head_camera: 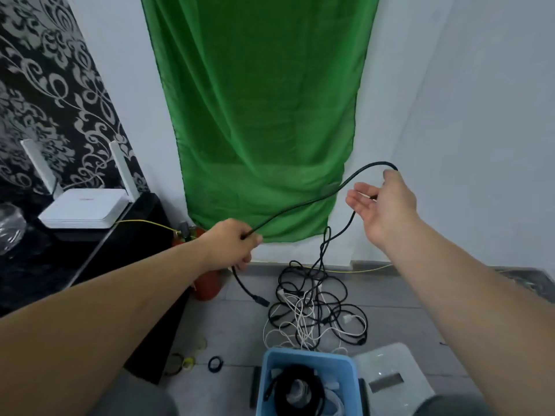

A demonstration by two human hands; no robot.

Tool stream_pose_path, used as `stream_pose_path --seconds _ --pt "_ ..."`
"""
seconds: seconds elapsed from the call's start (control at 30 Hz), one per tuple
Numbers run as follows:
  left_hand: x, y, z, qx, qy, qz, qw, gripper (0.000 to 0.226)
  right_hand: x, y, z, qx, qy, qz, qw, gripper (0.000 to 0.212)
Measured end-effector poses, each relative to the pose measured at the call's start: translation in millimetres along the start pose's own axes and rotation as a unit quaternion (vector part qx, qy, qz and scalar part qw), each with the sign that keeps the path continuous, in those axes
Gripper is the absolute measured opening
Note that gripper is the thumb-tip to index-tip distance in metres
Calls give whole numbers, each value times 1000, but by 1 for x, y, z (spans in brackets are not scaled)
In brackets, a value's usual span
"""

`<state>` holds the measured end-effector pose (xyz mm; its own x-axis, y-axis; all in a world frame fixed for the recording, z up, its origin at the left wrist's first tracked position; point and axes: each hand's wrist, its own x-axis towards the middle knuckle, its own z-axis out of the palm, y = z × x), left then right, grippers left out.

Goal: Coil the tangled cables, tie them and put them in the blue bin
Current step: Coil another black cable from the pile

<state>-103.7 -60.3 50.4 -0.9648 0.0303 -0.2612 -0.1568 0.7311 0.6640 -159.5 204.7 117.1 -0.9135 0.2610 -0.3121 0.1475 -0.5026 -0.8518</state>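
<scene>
A black cable [300, 205] stretches in the air between both hands. My left hand [232, 244] is closed around it near one end, and the plug end [259, 300] dangles below that fist. My right hand [383, 202] is raised to the right, fingers loosely curled, with the cable looped over its fingertips and running down from the palm. That strand drops into a tangled pile of black and white cables [315, 313] on the floor. The blue bin [309, 360] stands at the bottom centre with a coiled black cable [295, 382] inside.
A green cloth [258, 115] hangs on the wall ahead. A white router [82, 207] sits on a black cabinet [99, 265] at the left, with a red cylinder [208, 285] beside it. A translucent lid [390, 373] lies right of the bin. Small ties [215, 363] lie on the floor.
</scene>
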Motion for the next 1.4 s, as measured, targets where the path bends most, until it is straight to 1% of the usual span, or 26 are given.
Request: stream_pose_path --seconds 0.07,0.1,0.13,0.2,0.27,0.37,0.4,0.47,0.5,0.53,0.6,0.63,0.67,0.7,0.73,0.77,0.8,0.87,0.93,1.03,1.1,1.17,1.23,1.3,1.33,1.4 --pt "-19 -1 -11 -39 1 -41 998 43 -12 -8 -1 8 -1 15 1000 41" --pt "-23 1 -10 -58 -5 -74 996 49 -13 -6 -3 -17 -6 27 999 44" --pt "-31 6 -12 -89 -1 -102 991 54 -18 -4 -3 -76 -14 37 996 47" --pt "-46 22 -12 -188 16 -121 974 57 -32 5 -5 -240 -26 49 969 44" --pt "-53 40 -10 -268 47 -103 957 55 -47 19 -7 -331 -40 62 941 31" --pt "-57 63 -2 -317 69 -71 943 50 -67 48 -10 -365 -107 88 921 27" --pt "-57 68 1 -331 65 -66 939 48 -73 58 -9 -379 -141 80 911 29" --pt "-58 73 9 -346 52 -56 935 45 -85 73 -5 -422 -203 4 884 35" --pt "-57 74 13 -343 46 -53 937 44 -89 78 -3 -449 -221 -48 864 36" --pt "-56 74 16 -338 41 -49 939 44 -89 80 -3 -500 -234 -107 827 34" --pt "-54 75 20 -328 40 -41 943 46 -88 80 -2 -621 -252 -205 713 29" --pt "-53 76 21 -318 45 -39 946 47 -88 80 -1 -624 -269 -210 703 26" --pt "-51 77 22 -305 52 -40 950 48 -87 81 0 -584 -297 -181 733 24" --pt "-50 78 22 -290 60 -43 954 50 -88 84 1 -521 -317 -135 781 26" --pt "-49 80 23 -276 63 -47 958 53 -86 89 1 -470 -321 -95 817 29" --pt "-48 80 23 -266 59 -52 961 55 -84 92 2 -432 -317 -64 842 32" --pt "-47 81 24 -259 55 -58 962 56 -83 92 4 -412 -311 -46 855 32" --pt "-45 82 23 -252 60 -65 964 53 -81 88 7 -390 -298 -24 871 27" --pt "-42 81 20 -240 72 -61 966 47 -82 80 9 -380 -296 -19 876 15" --pt "-36 72 14 -158 118 -34 980 29 -81 71 7 -381 -287 -35 878 25" --pt "-33 66 14 -94 153 -33 983 31 -76 69 4 -360 -294 -7 885 27" --pt "-31 64 15 -81 168 -30 982 37 -73 67 0 -319 -313 52 893 28" --pt "-29 62 15 -110 147 8 983 38 -72 64 -1 -257 -328 108 902 31" --pt "-32 63 15 -154 97 53 982 51 -72 60 0 -175 -333 150 914 31" --pt "-33 62 15 -169 72 67 981 59 -72 58 0 -126 -329 163 922 30" --pt "-35 60 16 -180 40 94 978 62 -68 54 -1 -36 -319 174 931 29"
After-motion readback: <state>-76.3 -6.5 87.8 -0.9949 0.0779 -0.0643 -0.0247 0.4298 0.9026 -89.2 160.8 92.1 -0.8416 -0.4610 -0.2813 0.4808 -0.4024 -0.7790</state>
